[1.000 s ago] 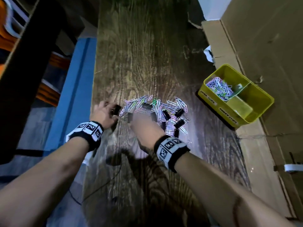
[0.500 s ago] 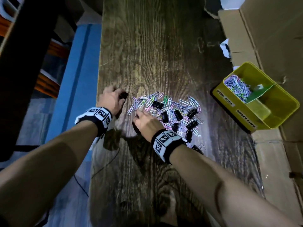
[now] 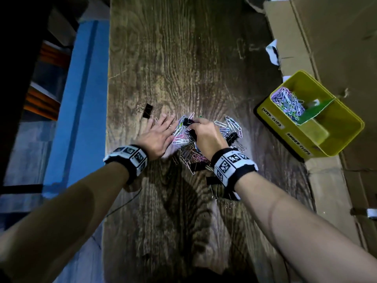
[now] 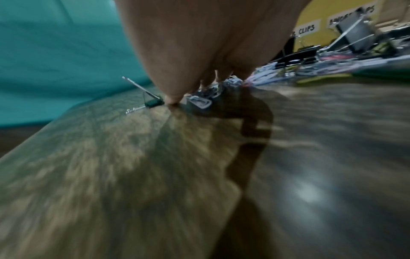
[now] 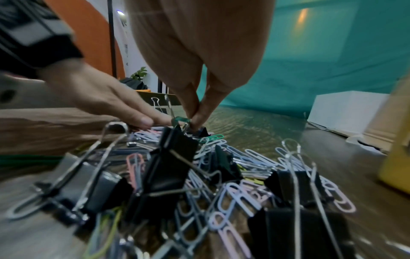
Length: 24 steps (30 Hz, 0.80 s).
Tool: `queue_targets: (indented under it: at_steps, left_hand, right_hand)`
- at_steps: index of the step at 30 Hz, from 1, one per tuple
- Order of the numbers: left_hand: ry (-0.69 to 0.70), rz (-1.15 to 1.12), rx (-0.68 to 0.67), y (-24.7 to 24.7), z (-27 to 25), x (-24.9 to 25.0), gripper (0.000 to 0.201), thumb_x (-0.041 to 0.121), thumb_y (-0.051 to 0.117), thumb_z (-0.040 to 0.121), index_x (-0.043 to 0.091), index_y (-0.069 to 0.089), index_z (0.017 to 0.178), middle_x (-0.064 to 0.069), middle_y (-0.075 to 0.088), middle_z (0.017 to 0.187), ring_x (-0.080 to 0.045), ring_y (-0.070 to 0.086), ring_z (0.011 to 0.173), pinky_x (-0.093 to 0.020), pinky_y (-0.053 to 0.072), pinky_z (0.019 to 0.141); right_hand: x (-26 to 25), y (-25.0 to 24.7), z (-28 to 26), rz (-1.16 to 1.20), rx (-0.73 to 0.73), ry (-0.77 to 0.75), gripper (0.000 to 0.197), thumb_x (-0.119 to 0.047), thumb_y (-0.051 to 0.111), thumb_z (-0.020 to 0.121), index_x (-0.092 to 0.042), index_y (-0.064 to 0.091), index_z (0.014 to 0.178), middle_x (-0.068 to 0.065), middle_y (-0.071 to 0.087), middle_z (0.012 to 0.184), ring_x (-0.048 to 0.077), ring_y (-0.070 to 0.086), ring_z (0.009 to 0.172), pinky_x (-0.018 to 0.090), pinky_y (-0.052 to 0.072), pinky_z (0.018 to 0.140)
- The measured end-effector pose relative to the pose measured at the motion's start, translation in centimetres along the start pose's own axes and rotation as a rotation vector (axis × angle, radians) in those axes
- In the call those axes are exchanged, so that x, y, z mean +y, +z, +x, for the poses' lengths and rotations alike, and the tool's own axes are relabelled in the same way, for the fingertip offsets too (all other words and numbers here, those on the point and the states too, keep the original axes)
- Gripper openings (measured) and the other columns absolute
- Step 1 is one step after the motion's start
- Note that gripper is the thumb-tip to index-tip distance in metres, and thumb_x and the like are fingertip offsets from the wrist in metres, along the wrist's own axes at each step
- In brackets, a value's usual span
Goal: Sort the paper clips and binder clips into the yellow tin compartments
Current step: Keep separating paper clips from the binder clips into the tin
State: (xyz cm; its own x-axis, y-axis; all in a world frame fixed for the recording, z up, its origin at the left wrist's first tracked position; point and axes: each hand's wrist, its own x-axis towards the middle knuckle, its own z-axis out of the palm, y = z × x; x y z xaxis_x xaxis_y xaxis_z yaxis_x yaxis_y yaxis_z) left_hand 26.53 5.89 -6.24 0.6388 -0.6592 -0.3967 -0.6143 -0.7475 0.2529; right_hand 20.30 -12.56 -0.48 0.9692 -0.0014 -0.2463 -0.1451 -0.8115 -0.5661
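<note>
A pile of coloured paper clips (image 3: 230,124) mixed with black binder clips (image 3: 232,137) lies mid-table. My right hand (image 3: 192,124) pinches a black binder clip (image 3: 187,121) at the pile's far edge; in the right wrist view, thumb and fingers (image 5: 199,115) close on that binder clip (image 5: 200,132). My left hand (image 3: 163,122) lies flat with straight fingers on the pile's left edge. One binder clip (image 3: 147,111) lies alone to the far left. The yellow tin (image 3: 283,130) stands at the right, with paper clips (image 3: 289,103) in its far compartment.
Cardboard sheets (image 3: 336,48) lie under and behind the tin along the table's right side. The table's left edge (image 3: 107,119) drops off to a blue surface (image 3: 81,99). A thin cable (image 3: 122,205) hangs over the left edge near my left forearm.
My left hand let go of a black binder clip, which now lies alone at the left, and flattened onto the pile. My right hand reached forward and pinched a binder clip.
</note>
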Motion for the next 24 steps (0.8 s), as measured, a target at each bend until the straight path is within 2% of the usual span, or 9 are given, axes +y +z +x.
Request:
queue_targets:
  at_steps: [2,4,6,9,12,15,18,21,24]
  left_hand:
    - [0.030,0.048,0.038,1.1,-1.8,0.1,0.055,0.038,0.016,0.097,0.019,0.013,0.148,-0.001,0.016,0.156,-0.023,0.010,0.144,-0.053,0.013,0.115]
    - [0.049,0.060,0.057,2.0,-3.6,0.5,0.056,0.037,0.015,0.094,0.016,0.022,0.146,-0.004,0.025,0.154,-0.025,0.020,0.142,-0.054,0.021,0.112]
    - [0.070,0.029,0.034,2.7,-5.1,0.8,0.059,0.039,0.011,0.094,0.017,0.020,0.147,-0.004,0.020,0.155,-0.022,0.013,0.144,-0.050,0.014,0.113]
    - [0.039,-0.050,0.099,2.3,-5.2,1.5,0.057,0.040,0.017,0.095,0.020,0.015,0.148,-0.002,0.015,0.156,-0.017,0.008,0.144,-0.050,0.013,0.116]
    - [-0.027,-0.085,0.102,0.8,-3.0,2.7,0.054,0.039,0.019,0.098,0.026,0.006,0.149,0.005,0.001,0.157,-0.016,-0.002,0.145,-0.049,0.004,0.117]
    - [-0.052,-0.009,-0.090,-0.4,-1.4,3.5,0.054,0.039,0.017,0.100,0.027,-0.003,0.148,0.008,-0.013,0.156,-0.016,-0.014,0.144,-0.048,-0.007,0.116]
    - [-0.045,0.010,-0.122,0.7,-2.3,3.5,0.055,0.041,0.013,0.098,0.023,0.000,0.149,0.006,-0.011,0.157,-0.016,-0.014,0.144,-0.046,-0.010,0.114]
    - [0.017,0.022,-0.056,2.4,-5.3,3.6,0.064,0.047,-0.003,0.089,0.023,-0.002,0.148,0.006,-0.006,0.157,-0.015,-0.012,0.143,-0.044,-0.009,0.115]
    - [0.079,0.066,-0.028,3.6,-7.8,4.0,0.059,0.042,0.004,0.094,0.021,0.004,0.148,0.006,-0.004,0.153,-0.019,-0.005,0.143,-0.047,-0.003,0.115]
  right_hand:
    - [0.0,-0.9,-0.1,-0.003,-0.031,0.021,0.032,-0.001,0.041,0.091,-0.006,0.062,0.115,0.015,0.054,0.127,0.032,0.059,0.104,0.037,0.049,0.090]
    - [-0.5,-1.6,-0.4,-0.108,-0.060,-0.044,0.048,0.007,0.039,0.088,-0.013,0.056,0.128,0.014,0.046,0.138,0.031,0.060,0.105,0.034,0.048,0.085]
    - [-0.9,-1.8,-0.4,-0.230,-0.098,-0.102,0.056,0.012,0.038,0.086,-0.017,0.053,0.132,0.015,0.043,0.138,0.032,0.062,0.099,0.034,0.050,0.078]
    - [-0.7,-1.7,0.5,-0.231,-0.176,-0.021,0.046,0.007,0.043,0.088,-0.010,0.053,0.129,0.013,0.039,0.139,0.028,0.058,0.096,0.035,0.048,0.082]
    - [-0.5,-1.4,0.5,-0.331,-0.220,0.025,0.055,0.009,0.048,0.081,-0.009,0.047,0.133,0.018,0.028,0.148,0.037,0.047,0.120,0.044,0.045,0.099]
    - [-0.8,-0.7,-1.1,-0.378,-0.120,-0.018,0.055,0.000,0.046,0.082,-0.014,0.045,0.135,0.019,0.026,0.149,0.040,0.031,0.133,0.051,0.031,0.110]
    - [-0.7,0.8,-3.2,-0.412,-0.016,-0.228,0.036,-0.027,0.051,0.090,-0.022,0.057,0.125,0.013,0.042,0.144,0.035,0.036,0.134,0.053,0.032,0.106]
    - [0.6,2.1,-4.5,-0.579,-0.181,-0.318,0.036,-0.043,0.049,0.091,-0.024,0.061,0.120,0.005,0.041,0.144,0.027,0.028,0.139,0.053,0.024,0.110]
    - [1.7,2.1,-4.9,-0.498,-0.201,-0.240,0.041,-0.037,0.047,0.093,-0.019,0.053,0.130,0.005,0.034,0.150,0.023,0.018,0.144,0.054,0.012,0.114]
